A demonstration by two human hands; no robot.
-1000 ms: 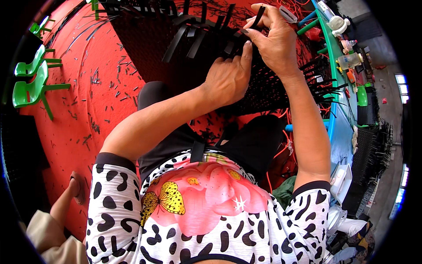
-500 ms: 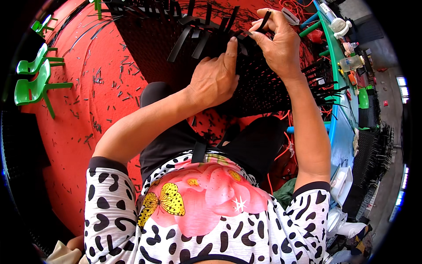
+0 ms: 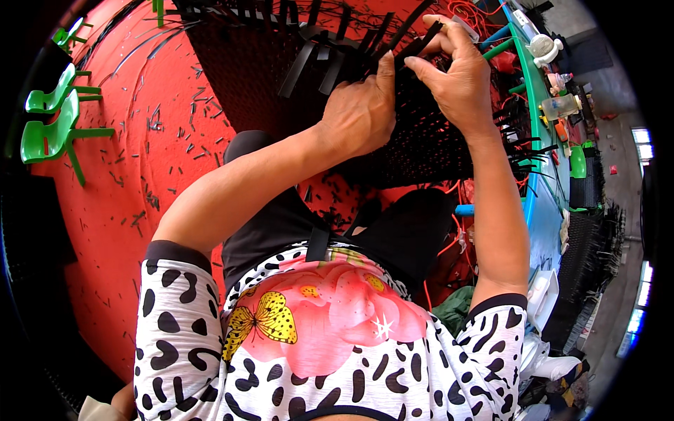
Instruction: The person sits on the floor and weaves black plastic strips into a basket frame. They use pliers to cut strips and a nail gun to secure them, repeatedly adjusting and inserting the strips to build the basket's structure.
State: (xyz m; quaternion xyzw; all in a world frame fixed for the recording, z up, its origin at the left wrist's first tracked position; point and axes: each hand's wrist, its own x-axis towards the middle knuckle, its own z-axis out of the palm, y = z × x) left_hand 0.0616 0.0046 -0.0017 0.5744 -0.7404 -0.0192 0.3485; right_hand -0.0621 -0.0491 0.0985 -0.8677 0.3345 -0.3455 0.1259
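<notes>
A large black woven panel (image 3: 267,63) stands in front of me over the red floor, with loose black strips (image 3: 309,59) sticking out of its weave. My left hand (image 3: 361,112) presses against the weave with its fingers curled over the strips. Just to its right, my right hand (image 3: 456,77) pinches one black strip (image 3: 420,43) that slants up and to the right. The two hands almost touch at the thumbs.
The red floor (image 3: 140,182) is littered with short black offcuts. Green plastic chairs (image 3: 53,126) stand at the far left. A teal bench (image 3: 554,140) on the right carries bottles and tools. Orange cord (image 3: 449,245) lies near my knees; more black woven pieces (image 3: 590,245) stand far right.
Both hands have shifted slightly up along the panel. My right hand has drawn the strip further through, and my left hand has moved closer to it.
</notes>
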